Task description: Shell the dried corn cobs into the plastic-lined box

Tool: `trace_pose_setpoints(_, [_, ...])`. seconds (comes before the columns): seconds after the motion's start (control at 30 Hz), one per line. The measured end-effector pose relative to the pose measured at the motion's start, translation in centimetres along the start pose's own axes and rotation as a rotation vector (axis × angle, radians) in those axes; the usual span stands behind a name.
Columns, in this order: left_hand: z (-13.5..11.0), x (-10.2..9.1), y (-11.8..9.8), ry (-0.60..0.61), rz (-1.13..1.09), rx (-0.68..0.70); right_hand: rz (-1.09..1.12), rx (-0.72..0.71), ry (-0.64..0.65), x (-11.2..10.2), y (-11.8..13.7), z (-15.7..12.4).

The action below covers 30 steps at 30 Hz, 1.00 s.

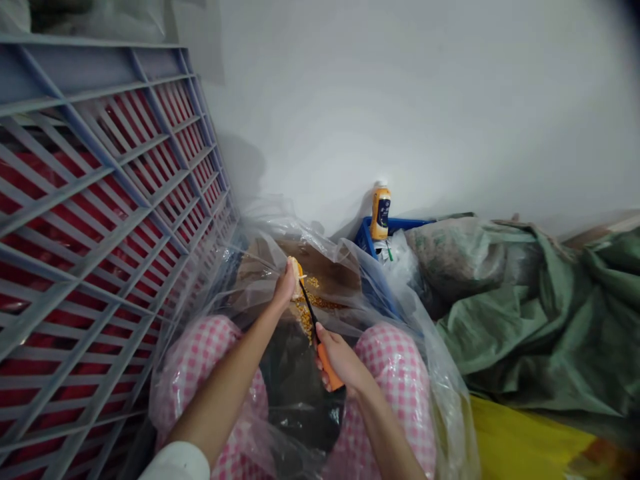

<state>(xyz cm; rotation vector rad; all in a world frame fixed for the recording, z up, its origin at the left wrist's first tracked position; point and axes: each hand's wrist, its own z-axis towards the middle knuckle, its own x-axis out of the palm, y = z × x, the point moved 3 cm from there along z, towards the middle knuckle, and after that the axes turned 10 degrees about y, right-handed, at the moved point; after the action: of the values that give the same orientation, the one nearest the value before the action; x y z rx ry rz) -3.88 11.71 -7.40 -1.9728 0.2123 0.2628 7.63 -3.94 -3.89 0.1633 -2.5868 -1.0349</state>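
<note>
My left hand (285,285) is closed around the top of a yellow corn cob (299,272), holding it upright over a clear plastic sheet (400,313). My right hand (340,360) grips the orange handle of a knife (320,337); its dark blade slants up against the cob's side. Loose yellow kernels (306,312) lie on the plastic below the cob. My knees in pink checked trousers (390,353) sit on either side under the plastic.
Stacked grey-blue slatted crates (100,213) with red contents stand close on the left. A yellow bottle (381,211) stands in a blue crate (367,235) by the white wall. Green sacks (525,300) are piled on the right, over a yellow sheet (525,440).
</note>
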Motion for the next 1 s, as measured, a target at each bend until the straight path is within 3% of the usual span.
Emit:
trace_pose_setpoints(0.1, [0.0, 0.1, 0.1, -0.006, 0.027, -0.003, 0.014, 0.010, 0.012, 0.4, -0.1, 0.3])
trace_pose_setpoints(0.27, [0.2, 0.1, 0.5, -0.072, 0.087, 0.063, -0.178, -0.001, -0.159, 0.9, -0.3, 1.0])
trace_pose_setpoints(0.47, [0.0, 0.1, 0.9, -0.069, 0.133, 0.022, 0.380, 0.140, 0.201, 1.3, 1.0, -0.3])
trace_pose_setpoints(0.57, [-0.1, 0.0, 0.7, -0.090, 0.148, 0.040, 0.294, 0.150, 0.196, 0.5, 1.3, -0.4])
trace_pose_setpoints(0.7, [-0.1, 0.0, 0.7, -0.089, 0.141, 0.058, -0.004, 0.085, 0.035, -0.4, 1.3, 0.1])
trace_pose_setpoints(0.77, [0.1, 0.0, 1.0, -0.082, 0.145, 0.032, 0.047, 0.106, 0.067, -0.5, 1.5, 0.1])
trace_pose_setpoints(0.9, [0.3, 0.2, 1.4, -0.071, 0.159, -0.006, 0.395, 0.176, 0.315, -0.3, 2.1, -0.5])
trace_pose_setpoints(0.93, [0.4, 0.2, 1.4, -0.070, 0.159, -0.008, 0.421, 0.181, 0.338, -0.3, 2.1, -0.5])
trace_pose_setpoints(1.0, [0.4, 0.2, 1.4, -0.072, 0.164, -0.008, 0.330, 0.163, 0.269, -0.2, 2.0, -0.2])
